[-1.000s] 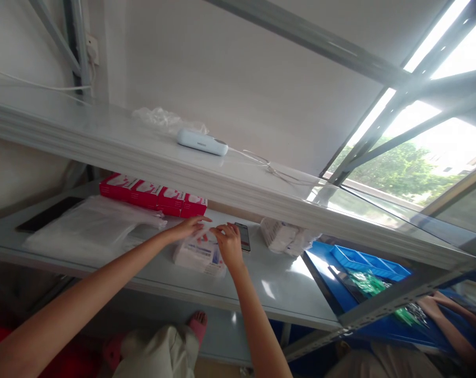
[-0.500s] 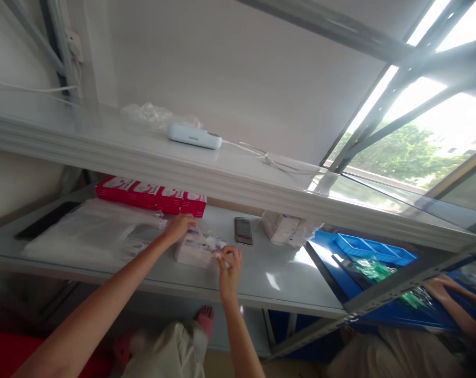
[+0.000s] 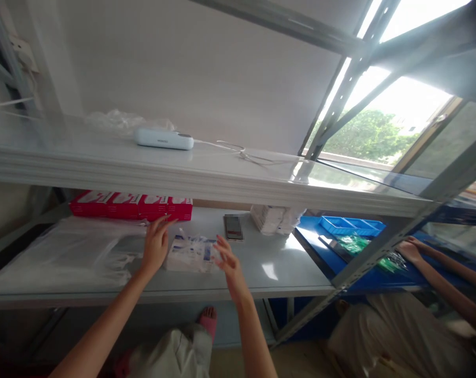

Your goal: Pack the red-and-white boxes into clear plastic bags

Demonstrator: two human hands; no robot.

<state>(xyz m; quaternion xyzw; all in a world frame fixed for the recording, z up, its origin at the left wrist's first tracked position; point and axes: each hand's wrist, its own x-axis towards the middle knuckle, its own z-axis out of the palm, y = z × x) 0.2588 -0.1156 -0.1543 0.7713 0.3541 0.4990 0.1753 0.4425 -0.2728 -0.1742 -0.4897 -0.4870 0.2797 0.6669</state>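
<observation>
A white box with blue print, wrapped in a clear plastic bag [image 3: 190, 257], sits on the lower shelf between my hands. Its bag ends stick up in a bunch on top. My left hand [image 3: 156, 247] is raised just left of the package, fingers apart, with nothing in it. On the other side, my right hand [image 3: 228, 261] hovers at the package's right edge, fingers spread and loosely curved. Whether its fingertips touch the plastic I cannot tell.
Red boxes [image 3: 123, 205] line the back of the shelf [image 3: 241, 273]. Flat plastic bags [image 3: 64, 257] lie left, a phone [image 3: 233, 227] and wrapped white packs [image 3: 275, 219] right. An upper shelf [image 3: 222, 176] overhangs. A co-worker's hands [image 3: 411, 250] are by blue trays [image 3: 351, 226].
Both hands have let go of the bag's ends and moved apart, the left one away to the package's left. The camera view has shifted to the right.
</observation>
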